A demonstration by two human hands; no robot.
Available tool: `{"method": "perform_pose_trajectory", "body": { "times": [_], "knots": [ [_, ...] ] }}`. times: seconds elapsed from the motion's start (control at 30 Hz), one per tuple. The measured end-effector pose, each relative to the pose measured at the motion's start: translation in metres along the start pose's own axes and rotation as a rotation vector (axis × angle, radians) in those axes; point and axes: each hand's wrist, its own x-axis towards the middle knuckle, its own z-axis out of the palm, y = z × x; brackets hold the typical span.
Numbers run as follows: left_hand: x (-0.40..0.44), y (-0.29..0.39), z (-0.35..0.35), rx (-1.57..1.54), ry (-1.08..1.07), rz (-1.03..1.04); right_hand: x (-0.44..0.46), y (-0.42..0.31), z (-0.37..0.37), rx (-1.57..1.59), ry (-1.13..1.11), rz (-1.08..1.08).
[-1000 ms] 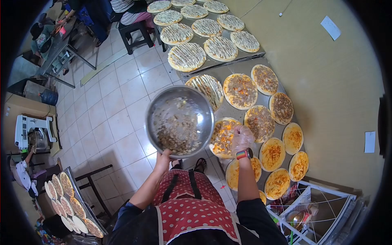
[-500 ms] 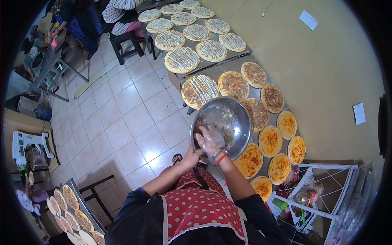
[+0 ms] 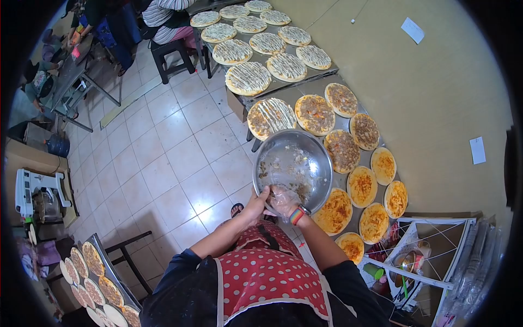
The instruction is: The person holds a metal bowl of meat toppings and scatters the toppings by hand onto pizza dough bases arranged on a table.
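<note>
A steel mixing bowl (image 3: pixel 316 147) is held out in front of the red polka-dot apron, with scraps of a pale brownish mixture smeared over its inside. My left hand (image 3: pixel 255 207) is bare and grips the bowl at its near left rim, thumb on the edge. In a clear plastic glove, my right hand (image 3: pixel 284 201) is inside the bowl by the near rim, its fingers curled; what they hold is hidden. Just beyond the bowl lies a round pizza (image 3: pixel 271 118) with a brown topping and white sauce stripes. Pizzas with brown meat topping (image 3: pixel 341 151) sit right of the bowl.
Sauce-only pizza bases (image 3: pixel 362 187) line the near right of the table, and striped pizzas (image 3: pixel 248 78) fill its far part. A white rack (image 3: pixel 430 222) stands at right. Another tray of pizzas (image 3: pixel 111 292) is lower left. A person (image 3: pixel 163 16) sits near a black stool (image 3: pixel 169 54).
My right hand has drawn back from the bowl's middle toward its near rim, uncovering more of the inside. My left hand keeps its hold and the bowl stays almost in place.
</note>
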Motion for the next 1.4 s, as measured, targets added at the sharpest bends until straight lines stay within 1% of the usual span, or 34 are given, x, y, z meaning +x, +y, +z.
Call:
{"method": "perform_pose_trajectory", "body": {
  "times": [0.07, 0.13, 0.17, 0.2, 0.23, 0.27, 0.3, 0.33, 0.43, 0.47, 0.5, 0.57, 0.6, 0.67, 0.7, 0.77, 0.8, 0.87, 0.9, 0.97, 1.0, 1.03, 1.07, 1.1, 1.17, 1.2, 1.23, 1.3, 1.33, 1.37, 1.4],
  "knots": [
    [-0.009, 0.006, 0.003, -0.013, -0.011, -0.023, 0.002, 0.004, 0.001, 0.036, 0.007, 0.022],
    [-0.012, 0.012, 0.004, 0.034, -0.071, -0.073, 0.003, -0.011, -0.022, -0.039, 0.052, 0.072],
    [-0.013, 0.014, 0.004, 0.029, -0.069, -0.07, 0.007, 0.009, -0.018, -0.043, 0.048, 0.069],
    [-0.014, 0.015, 0.004, 0.038, -0.075, -0.066, 0.015, 0.042, -0.007, 0.084, 0.158, 0.032],
    [-0.016, 0.016, 0.003, 0.049, -0.083, -0.064, 0.017, 0.044, -0.012, 0.212, 0.269, -0.003],
    [-0.016, 0.016, 0.002, 0.047, -0.084, -0.065, 0.015, 0.048, -0.021, 0.209, 0.268, -0.002],
    [-0.017, 0.016, 0.0, 0.061, -0.095, -0.077, 0.009, 0.013, -0.054, 0.206, 0.215, 0.03],
    [-0.017, 0.015, 0.0, 0.074, -0.104, -0.089, 0.006, -0.009, -0.076, 0.201, 0.161, 0.062],
    [-0.015, 0.01, -0.002, 0.091, -0.107, -0.079, 0.005, -0.016, -0.094, 0.156, 0.203, 0.006],
    [-0.016, 0.009, -0.002, 0.089, -0.108, -0.078, 0.005, -0.016, -0.095, 0.057, 0.236, -0.029],
    [-0.016, 0.008, -0.002, 0.085, -0.108, -0.08, 0.006, -0.007, -0.092, 0.056, 0.235, -0.028],
    [-0.015, 0.007, -0.003, 0.08, -0.108, -0.08, 0.01, 0.018, -0.081, 0.081, 0.353, -0.112],
    [-0.015, 0.006, -0.003, 0.081, -0.114, -0.08, 0.009, 0.014, -0.082, 0.081, 0.351, -0.113],
    [-0.015, 0.005, -0.003, 0.083, -0.118, -0.08, 0.007, 0.005, -0.084, -0.079, 0.388, -0.063],
    [-0.016, 0.006, -0.002, 0.081, -0.118, -0.082, 0.01, 0.018, -0.075, -0.078, 0.389, -0.063],
    [-0.018, 0.007, 0.0, 0.08, -0.12, -0.084, 0.018, 0.057, -0.047, 0.438, 0.504, -0.134],
    [-0.019, 0.008, 0.0, 0.079, -0.107, -0.085, 0.019, 0.06, -0.043, 0.437, 0.505, -0.135],
    [-0.018, 0.007, 0.0, 0.08, -0.098, -0.088, 0.022, 0.063, -0.032, -0.546, 0.299, -0.067],
    [-0.017, 0.004, -0.002, 0.072, -0.086, -0.09, 0.021, 0.059, -0.025, -0.547, 0.3, -0.063],
    [-0.014, -0.001, -0.01, 0.067, -0.08, -0.097, 0.015, 0.046, -0.006, -0.443, 0.373, 0.029],
    [-0.013, -0.002, -0.016, 0.079, -0.082, -0.105, 0.012, 0.046, 0.0, -0.443, 0.376, 0.036],
    [-0.013, -0.003, -0.022, 0.09, -0.085, -0.114, 0.009, 0.047, 0.006, -0.302, 0.368, 0.002],
    [-0.014, -0.006, -0.027, 0.031, -0.082, -0.111, 0.006, 0.048, 0.01, -0.16, 0.358, -0.03],
    [-0.017, -0.007, -0.031, 0.036, -0.085, -0.122, 0.004, 0.042, 0.01, -0.155, 0.36, -0.019],
    [-0.018, -0.008, -0.039, 0.024, -0.024, -0.119, 0.003, 0.026, 0.0, -0.061, 0.338, 0.032],
    [-0.022, -0.007, -0.04, 0.023, 0.014, -0.106, 0.01, 0.056, 0.018, 0.403, 0.246, 0.074],
    [-0.023, -0.009, -0.043, 0.025, 0.013, -0.114, 0.006, 0.034, -0.002, 0.406, 0.249, 0.081],
    [-0.025, -0.009, -0.053, -0.011, 0.084, -0.106, -0.003, -0.005, -0.045, 0.985, 0.013, 0.549],
    [-0.029, -0.003, -0.053, 0.05, 0.144, -0.127, -0.006, -0.001, -0.05, 1.132, 0.028, 0.532],
    [-0.029, -0.003, -0.058, 0.048, 0.148, -0.13, -0.007, 0.008, -0.058, 1.133, 0.024, 0.536],
    [-0.03, -0.004, -0.063, 0.047, 0.202, -0.137, -0.008, 0.021, -0.067, 1.216, 0.039, 0.507]
  ]
}}
